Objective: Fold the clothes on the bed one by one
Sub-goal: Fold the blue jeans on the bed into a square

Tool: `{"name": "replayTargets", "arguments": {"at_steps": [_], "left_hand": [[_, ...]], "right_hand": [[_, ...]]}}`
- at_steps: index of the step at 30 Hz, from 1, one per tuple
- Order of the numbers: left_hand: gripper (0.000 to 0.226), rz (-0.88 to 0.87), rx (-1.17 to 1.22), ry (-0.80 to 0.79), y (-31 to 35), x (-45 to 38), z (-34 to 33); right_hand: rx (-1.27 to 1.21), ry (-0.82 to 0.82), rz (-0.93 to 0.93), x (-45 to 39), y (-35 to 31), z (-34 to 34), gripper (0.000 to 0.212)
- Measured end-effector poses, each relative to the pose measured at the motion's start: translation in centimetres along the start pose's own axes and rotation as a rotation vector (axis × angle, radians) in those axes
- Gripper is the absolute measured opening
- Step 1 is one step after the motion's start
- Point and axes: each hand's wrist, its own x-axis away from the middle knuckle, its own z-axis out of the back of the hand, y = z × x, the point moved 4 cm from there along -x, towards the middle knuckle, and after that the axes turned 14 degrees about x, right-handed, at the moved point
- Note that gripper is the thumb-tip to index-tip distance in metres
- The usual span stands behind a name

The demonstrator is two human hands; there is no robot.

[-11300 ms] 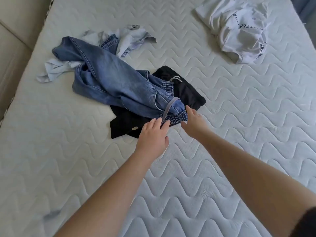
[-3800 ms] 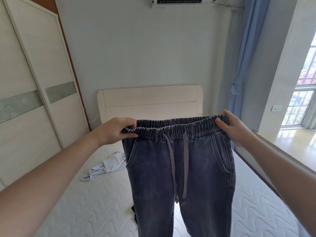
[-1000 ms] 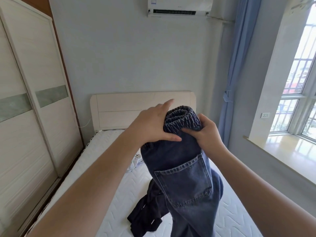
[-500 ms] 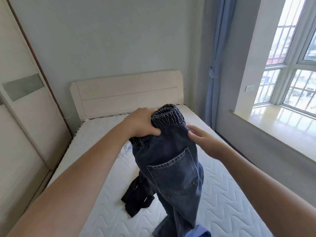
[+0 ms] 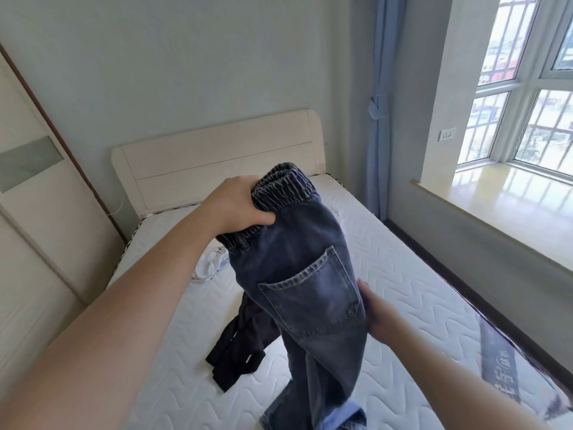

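Two hands hold one pair of dark blue jeans [image 5: 305, 293] in the middle of the frame, above the bed [image 5: 412, 293]. The left hand [image 5: 238, 207] grips the bunched elastic waistband high, so the legs, doubled together, hang straight down. The right hand [image 5: 376, 315] touches the right edge beside the back pocket, probably to smooth it; how its fingers lie I cannot tell. Half a second ago this hand was higher, near the waistband. A black garment [image 5: 240, 352] lies on the bed at lower centre, not yet folded.
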Motion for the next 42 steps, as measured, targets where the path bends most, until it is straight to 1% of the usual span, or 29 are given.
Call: {"name": "replayTargets", "arguments": {"at_steps": [4,6,7,11,15,18,20,22,24,26,27,29,30,32,34,38,40,42], "left_hand": [[0.030,0.011,0.088,0.115,-0.9,-0.7,0.3],[0.035,0.033,0.167,0.149,-1.9,-0.7,0.3],[0.034,0.047,0.226,0.159,-2.5,-0.6,0.2],[0.033,0.118,0.549,0.193,-4.4,-0.6,-1.3],[0.021,0.204,0.816,0.138,-4.6,-1.0,-3.8],[0.021,0.232,0.972,0.061,-4.4,-1.2,-6.1],[0.026,0.261,1.043,0.020,-5.1,-1.0,-8.0],[0.037,0.315,1.100,0.001,-6.6,-0.4,-10.4],[0.036,0.387,1.147,-0.030,-8.5,1.0,-13.3],[0.034,0.485,1.174,-0.064,-10.7,3.2,-16.5],[0.039,0.539,1.185,-0.064,-12.0,4.4,-18.1],[0.050,0.637,1.206,-0.042,-14.7,7.1,-20.9],[0.051,0.675,1.215,-0.029,-15.8,8.5,-22.1],[0.048,0.749,1.226,0.014,-17.9,11.5,-24.3],[0.045,0.835,1.214,0.083,-19.9,14.8,-25.8],[0.056,0.985,1.184,0.152,-22.8,21.4,-27.3],[0.054,1.041,1.168,0.193,-24.0,24.3,-27.3],[0.051,1.079,1.166,0.235,-25.1,26.8,-27.1]], "right_hand": [[-0.200,0.147,0.176,0.8,-4.8,4.6,0.049],[-0.242,0.205,0.251,1.6,-8.3,7.0,0.052],[-0.236,0.226,0.295,2.4,-10.3,8.0,0.054],[-0.068,0.379,0.494,6.5,-18.6,11.1,0.055],[0.153,0.594,0.668,10.7,-25.5,12.5,0.048],[0.350,0.719,0.770,12.1,-28.7,13.2,0.052],[0.458,0.749,0.794,12.0,-29.3,13.7,0.058],[0.514,0.757,0.766,11.4,-28.7,14.3,0.061],[0.563,0.746,0.712,10.3,-27.1,14.7,0.061],[0.637,0.685,0.626,8.6,-24.5,14.8,0.051],[0.676,0.642,0.571,7.6,-22.8,14.8,0.044],[0.743,0.561,0.456,5.5,-18.9,14.9,0.040],[0.771,0.530,0.406,4.3,-16.8,15.2,0.041],[0.860,0.469,0.291,2.1,-12.4,15.4,0.044],[0.942,0.397,0.173,0.5,-8.3,15.2,0.042],[0.847,0.266,-0.025,-2.1,-1.1,12.9,0.038],[0.808,0.211,-0.072,-3.4,1.4,11.0,0.037],[0.767,0.166,-0.103,-4.6,3.3,8.8,0.041]]}}
